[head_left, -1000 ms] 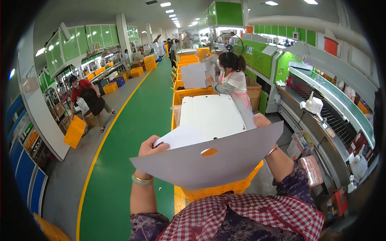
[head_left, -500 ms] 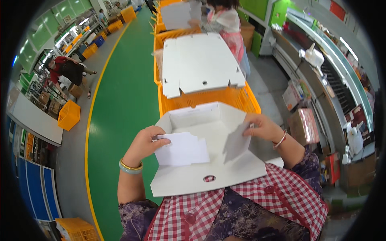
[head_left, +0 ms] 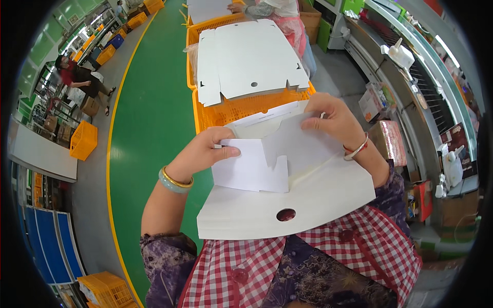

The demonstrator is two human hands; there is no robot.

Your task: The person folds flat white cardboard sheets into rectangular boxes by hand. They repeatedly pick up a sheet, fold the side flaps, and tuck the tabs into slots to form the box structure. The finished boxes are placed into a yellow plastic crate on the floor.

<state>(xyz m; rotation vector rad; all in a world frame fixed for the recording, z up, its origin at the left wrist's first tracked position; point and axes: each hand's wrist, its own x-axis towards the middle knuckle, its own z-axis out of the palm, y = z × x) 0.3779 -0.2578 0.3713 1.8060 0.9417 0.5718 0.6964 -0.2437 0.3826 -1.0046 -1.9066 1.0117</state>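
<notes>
Just on the wearer's side of the orange crate, the left hand was pinched nearly closed — thumb against fingers — on the top edge of the left flap. The right hand, bent to a similar pinch, gripped the right flap. Both flaps belonged to a white cardboard blank, partly folded, its flaps turned inward and meeting near the middle. Its near panel, farthest from the crate, had an oval hole. Flat white blanks lay over the crate's far side.
</notes>
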